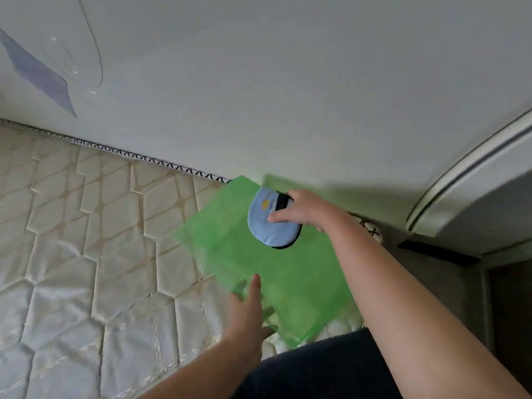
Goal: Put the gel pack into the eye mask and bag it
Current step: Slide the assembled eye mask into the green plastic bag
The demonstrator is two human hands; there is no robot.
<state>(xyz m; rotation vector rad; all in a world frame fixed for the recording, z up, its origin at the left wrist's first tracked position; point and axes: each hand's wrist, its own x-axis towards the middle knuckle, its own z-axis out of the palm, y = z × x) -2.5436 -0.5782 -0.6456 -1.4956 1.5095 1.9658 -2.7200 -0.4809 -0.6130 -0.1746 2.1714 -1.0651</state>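
A translucent green bag lies spread over the right edge of the mattress, tilted, its far corner near the wall. My left hand grips the bag's near edge, fingers partly under the film. My right hand holds a folded light-blue eye mask with a black backing and strap and a small yellow print, pressed on top of the bag's upper part. I cannot tell whether the mask is outside the bag or at its mouth. The gel pack is not visible.
A cream quilted mattress fills the left and bottom. A white wall stands behind it. A white frame edge and a dark gap are at the right. My dark-clothed leg is at the bottom.
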